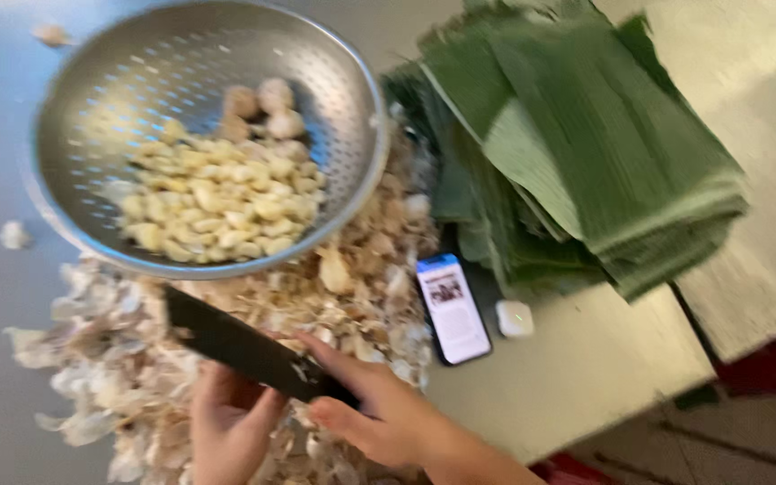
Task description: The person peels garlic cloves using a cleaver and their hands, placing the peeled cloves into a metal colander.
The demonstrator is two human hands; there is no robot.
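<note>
Knife (235,346), dark-bladed, sits clenched in the right hand (379,413) just below the colander (352,99) of peeled garlic; left hand (226,422) grips something under the blade, among garlic skins (110,359).

- The garlic-skin heap (226,359) crowds the table (577,377) just below the colander (208,135), touching its rim.
- Right of the colander, stacked banana leaves (577,153) block the way.
- Below the leaves lie a phone (453,308) and a small white case (514,318).
- Bare table lies left of the colander and right of the phone.
</note>
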